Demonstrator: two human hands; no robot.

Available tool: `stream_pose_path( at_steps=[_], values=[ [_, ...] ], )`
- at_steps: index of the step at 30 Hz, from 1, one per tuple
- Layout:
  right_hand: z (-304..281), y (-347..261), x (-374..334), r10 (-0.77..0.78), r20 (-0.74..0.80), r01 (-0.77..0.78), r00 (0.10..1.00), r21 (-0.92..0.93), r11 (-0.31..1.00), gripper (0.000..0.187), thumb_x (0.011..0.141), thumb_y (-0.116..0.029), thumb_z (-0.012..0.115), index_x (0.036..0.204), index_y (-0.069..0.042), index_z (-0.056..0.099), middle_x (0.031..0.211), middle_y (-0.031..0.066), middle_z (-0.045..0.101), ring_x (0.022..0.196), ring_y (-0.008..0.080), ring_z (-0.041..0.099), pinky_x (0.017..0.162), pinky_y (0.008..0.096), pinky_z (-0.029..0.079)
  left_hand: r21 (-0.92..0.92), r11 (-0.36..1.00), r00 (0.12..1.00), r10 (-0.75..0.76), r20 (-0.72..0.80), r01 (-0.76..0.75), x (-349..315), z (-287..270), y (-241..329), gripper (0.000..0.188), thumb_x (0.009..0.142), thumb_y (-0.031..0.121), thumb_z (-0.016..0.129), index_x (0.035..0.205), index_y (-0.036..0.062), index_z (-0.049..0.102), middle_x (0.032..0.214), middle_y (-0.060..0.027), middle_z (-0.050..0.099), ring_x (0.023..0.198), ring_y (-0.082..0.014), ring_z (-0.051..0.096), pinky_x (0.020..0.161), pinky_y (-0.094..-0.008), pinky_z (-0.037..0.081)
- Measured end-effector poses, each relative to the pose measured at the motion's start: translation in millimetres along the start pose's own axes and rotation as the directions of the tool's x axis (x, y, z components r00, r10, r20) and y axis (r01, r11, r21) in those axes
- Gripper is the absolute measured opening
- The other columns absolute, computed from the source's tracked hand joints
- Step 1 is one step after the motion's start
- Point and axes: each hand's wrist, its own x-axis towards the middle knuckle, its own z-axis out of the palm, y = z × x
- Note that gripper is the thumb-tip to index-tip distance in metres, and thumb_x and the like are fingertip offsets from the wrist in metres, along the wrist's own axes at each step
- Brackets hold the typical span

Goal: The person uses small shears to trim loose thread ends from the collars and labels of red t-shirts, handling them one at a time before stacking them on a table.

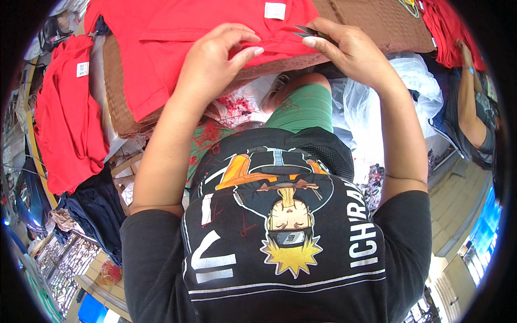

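Observation:
A red knit garment (161,67) with a white label (274,11) is spread over the brown padded table top in front of me. My left hand (212,62) lies at the garment's near edge, its fingers curled and its thumb close to them, pinching the red cloth. Small dark thread snips (309,30) sit in my right hand (353,54), gripped between thumb and fingers. Their blades are parted and point left, just over the cloth and apart from my left hand.
Another red garment (67,118) hangs at the left above dark blue cloth (97,210). Red thread scraps (237,105) litter my lap area. White plastic sheeting (371,110) bunches at the right. Farther right, a co-worker's arm (469,102) reaches to red cloth (449,37).

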Motion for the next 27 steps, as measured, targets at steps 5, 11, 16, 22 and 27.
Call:
stream_pose_path(
  at_steps=[5, 11, 16, 22, 27],
  values=[
    [30.5, 4.2, 7.6, -0.088, -0.043, 0.091, 0.995, 0.091, 0.992, 0.034, 0.092, -0.032, 0.057, 0.104, 0.0, 0.059, 0.074, 0.0179, 0.059, 0.067, 0.0288, 0.059, 0.065, 0.0378, 0.046, 0.145, 0.989, 0.991, 0.03, -0.127, -0.011, -6.3, 22.2, -3.5, 0.015, 0.08, 0.012, 0.07, 0.093, 0.0046, 0.07, 0.096, -0.0078, 0.067, 0.089, -0.0209, 0.066, 0.078, -0.0301, 0.052],
    [41.3, 10.2, 9.7, -0.097, 0.031, 0.097, 0.995, 0.002, 0.995, 0.031, 0.091, -0.033, 0.057, 0.1, -0.005, 0.06, 0.078, 0.0181, 0.062, 0.074, 0.0366, 0.061, 0.065, 0.0431, 0.046, -0.04, 0.991, 0.984, -0.131, -0.12, 0.127, -8.9, 19.0, -3.7, 0.014, 0.083, 0.014, 0.069, 0.094, 0.0061, 0.07, 0.091, -0.0064, 0.07, 0.078, -0.0149, 0.068, 0.071, -0.0267, 0.053],
    [42.0, 5.6, 11.8, -0.122, 0.037, 0.124, 0.992, -0.036, 0.992, 0.031, 0.091, -0.037, 0.053, 0.098, -0.008, 0.059, 0.076, 0.0181, 0.063, 0.074, 0.0381, 0.062, 0.065, 0.0481, 0.047, -0.077, 0.967, 0.966, -0.249, -0.069, 0.244, -7.5, 12.8, 8.6, 0.016, 0.083, 0.018, 0.069, 0.095, 0.0078, 0.069, 0.085, -0.0055, 0.071, 0.075, -0.0136, 0.069, 0.068, -0.026, 0.053],
    [44.9, -3.2, 16.0, -0.14, 0.03, 0.143, 0.99, -0.199, 0.969, 0.027, 0.09, -0.034, 0.054, 0.096, -0.009, 0.059, 0.071, 0.0179, 0.063, 0.068, 0.0379, 0.062, 0.061, 0.0493, 0.048, -0.031, 0.978, 0.977, -0.209, -0.051, 0.208, -7.8, 12.7, 7.0, 0.012, 0.084, 0.017, 0.068, 0.09, 0.0072, 0.07, 0.086, -0.0051, 0.071, 0.077, -0.0119, 0.067, 0.069, -0.0265, 0.052],
    [25.5, -11.1, 17.6, -0.083, 0.091, 0.108, 0.992, -0.325, 0.939, 0.025, 0.09, -0.032, 0.055, 0.097, -0.009, 0.06, 0.073, 0.0188, 0.063, 0.071, 0.0388, 0.061, 0.063, 0.0491, 0.047, -0.223, 0.941, 0.964, 0.266, 0.028, -0.253, 0.8, -22.2, 15.0, 0.026, 0.082, 0.02, 0.066, 0.061, 0.0053, 0.065, 0.07, -0.0049, 0.063, 0.066, -0.0171, 0.055, 0.07, -0.0323, 0.042]
  ],
)
